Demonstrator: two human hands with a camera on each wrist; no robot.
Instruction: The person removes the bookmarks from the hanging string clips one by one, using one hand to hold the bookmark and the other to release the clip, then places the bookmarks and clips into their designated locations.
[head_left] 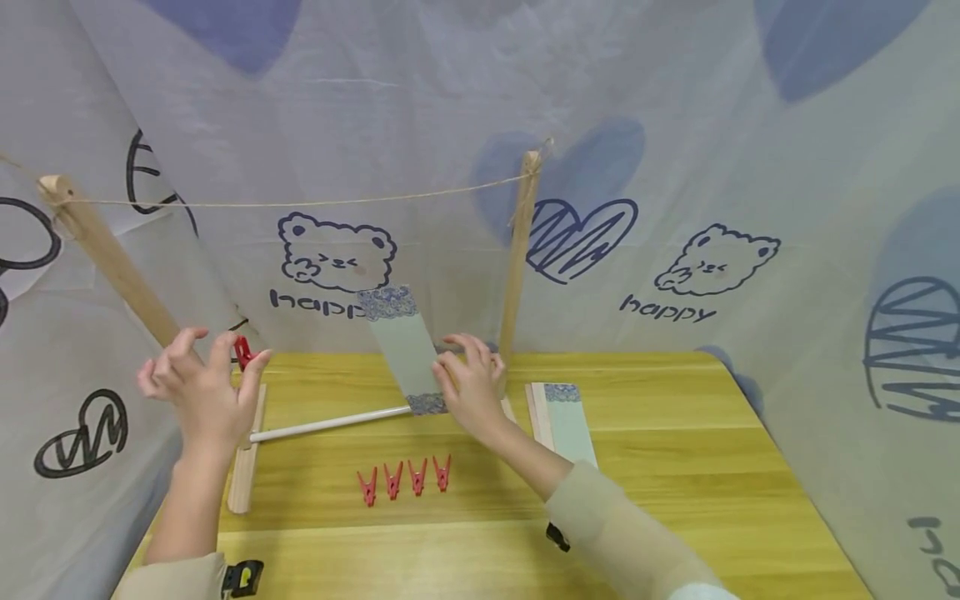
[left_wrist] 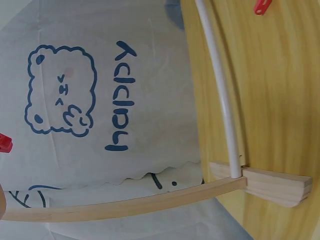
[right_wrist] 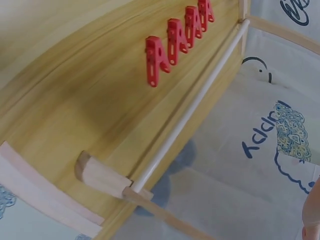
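Note:
My left hand [head_left: 208, 400], raised near the left wooden post [head_left: 112, 258], pinches a red clothespin [head_left: 243, 353] between thumb and index finger. A bit of that clothespin shows at the left edge of the left wrist view. In my right hand [head_left: 474, 385] is a pale green paper strip [head_left: 405, 350] with blue patterned ends, gripped by its right edge and tilted. The strip is below a thin string [head_left: 360, 201] stretched between two posts. Several red clothespins [right_wrist: 177, 41] lie in a row on the wooden table [head_left: 675, 467].
A white rod [head_left: 330, 424] joins the two post bases low across the table. Right of the frame lies another green strip [head_left: 572, 425] with a patterned end, beside pale flat strips [head_left: 539, 412]. The right post [head_left: 519, 250] stands behind my right hand. Printed cloth hangs behind.

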